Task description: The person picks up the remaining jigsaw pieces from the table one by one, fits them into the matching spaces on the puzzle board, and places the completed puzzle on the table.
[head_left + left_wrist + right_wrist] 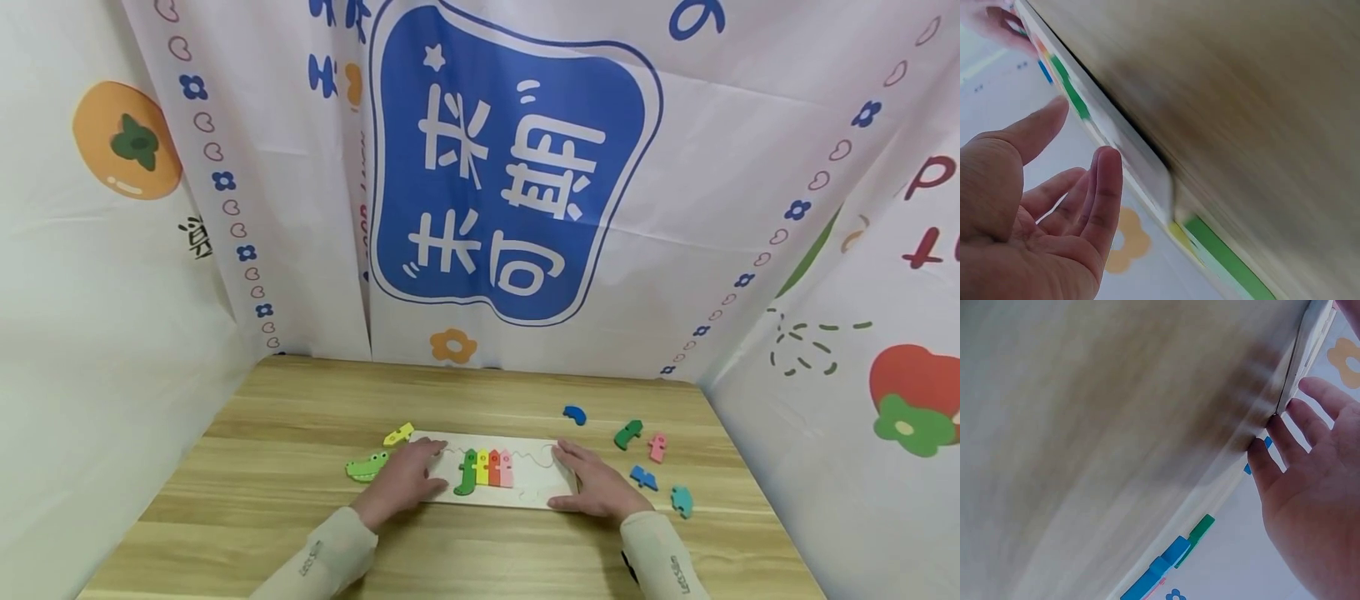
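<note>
A white puzzle board (536,482) with carved outlines lies flat on the wooden table. In its middle stand upright pieces side by side: a green one (467,473), a yellow one (482,468), a red one (494,469) and a pink one (506,471). Over the board's left end rests my left hand (407,475), thumb and fingers spread apart. My right hand (597,486) is at the right end, its fairly straight fingers (1282,434) right at the board's edge. Beside my left hand lie a green crocodile-head piece (365,468) and a yellow piece (399,434).
Loose pieces lie right of the board: a dark blue one (575,414), a green one (628,434), a pink one (657,447), a blue one (643,477) and a teal one (682,501). Printed white cloth (517,350) walls in the table (337,400) at the back and sides.
</note>
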`<state>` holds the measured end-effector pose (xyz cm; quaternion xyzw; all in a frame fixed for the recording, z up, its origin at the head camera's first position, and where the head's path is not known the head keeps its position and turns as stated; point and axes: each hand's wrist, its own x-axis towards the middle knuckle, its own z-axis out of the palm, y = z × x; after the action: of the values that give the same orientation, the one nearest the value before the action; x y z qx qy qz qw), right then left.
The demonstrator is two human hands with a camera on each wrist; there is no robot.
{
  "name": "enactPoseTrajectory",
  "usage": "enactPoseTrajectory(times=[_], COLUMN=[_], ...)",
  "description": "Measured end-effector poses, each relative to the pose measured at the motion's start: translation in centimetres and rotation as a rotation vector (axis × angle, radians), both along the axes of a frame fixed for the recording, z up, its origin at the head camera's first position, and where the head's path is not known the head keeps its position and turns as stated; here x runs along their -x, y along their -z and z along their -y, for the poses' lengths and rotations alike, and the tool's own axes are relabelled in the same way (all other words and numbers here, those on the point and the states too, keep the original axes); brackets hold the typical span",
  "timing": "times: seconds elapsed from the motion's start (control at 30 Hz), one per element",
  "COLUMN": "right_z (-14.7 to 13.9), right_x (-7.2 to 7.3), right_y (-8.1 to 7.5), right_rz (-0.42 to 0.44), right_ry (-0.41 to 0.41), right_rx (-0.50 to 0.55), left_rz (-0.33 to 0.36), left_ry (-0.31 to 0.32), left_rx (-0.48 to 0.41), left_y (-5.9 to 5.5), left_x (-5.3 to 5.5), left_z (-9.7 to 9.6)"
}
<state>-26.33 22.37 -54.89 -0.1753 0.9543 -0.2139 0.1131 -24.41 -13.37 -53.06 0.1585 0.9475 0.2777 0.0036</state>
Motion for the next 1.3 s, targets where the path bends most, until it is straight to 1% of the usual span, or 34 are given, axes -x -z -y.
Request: enactPoseTrajectory(times=[0.07, 0.17, 0.2, 0.27, 0.4, 0.5, 0.6, 0.7, 0.8, 0.9, 1.0, 1.07, 1.17, 1.23, 1.3], right_z=[0.0, 0.0, 0.0, 0.0, -0.1, -0.1, -0.1, -0.1, -0.1, 0.0, 0.1, 0.2, 0.2, 0.2, 0.2], right_x=[0.0, 0.0, 0.0, 0.1, 0.0, 0.0, -0.1, -0.1, -0.2, -0.2, -0.3, -0.3, -0.3, -0.3, -0.3], right_y=[0.0, 0.0, 0.0, 0.1, 0.1, 0.0, 0.0, -0.1, -0.2, -0.2, -0.3, -0.3, -0.4, -0.4, -0.3], right_rz=[-0.002, -0.006, -0.007, -0.009, -0.012, -0.012, -0.008, -0.003, -0.001, 0.002, 0.003, 0.004, 0.009, 0.013, 0.015], right_ry=[-0.003, -0.008, -0.009, -0.009, -0.01, -0.007, -0.005, -0.007, -0.006, 0.0, 0.005, 0.007, 0.012, 0.018, 0.019], right_rx=[-0.002, -0.003, -0.003, -0.006, -0.009, -0.004, 0.002, 0.007, 0.008, 0.009, 0.012, 0.013, 0.015, 0.016, 0.019], left_rz=[-0.058, -0.135, -0.153, -0.166, -0.159, -0.118, -0.073, -0.055, -0.074, -0.108, -0.118, -0.109, -0.084, -0.064, -0.046], left_ry=[-0.025, -0.072, -0.085, -0.107, -0.13, -0.142, -0.146, -0.146, -0.149, -0.154, -0.174, -0.201, -0.241, -0.249, -0.24], left_rx=[0.015, 0.042, 0.052, 0.076, 0.129, 0.163, 0.201, 0.236, 0.239, 0.211, 0.185, 0.177, 0.184, 0.192, 0.204], left_y=[-0.1, -0.2, -0.2, -0.2, -0.1, -0.1, 0.2, 0.6, 0.8, 1.0, 1.0, 1.0, 0.6, 0.3, 0.1], left_x=[0.2, 1.0, 1.4, 2.1, 3.4, 4.3, 5.0, 5.5, 5.8, 5.9, 5.9, 5.9, 5.7, 5.5, 5.3], left_z=[1.0, 2.6, 3.2, 4.2, 5.7, 6.4, 6.8, 7.1, 7.4, 7.9, 8.4, 8.6, 8.3, 7.8, 7.1])
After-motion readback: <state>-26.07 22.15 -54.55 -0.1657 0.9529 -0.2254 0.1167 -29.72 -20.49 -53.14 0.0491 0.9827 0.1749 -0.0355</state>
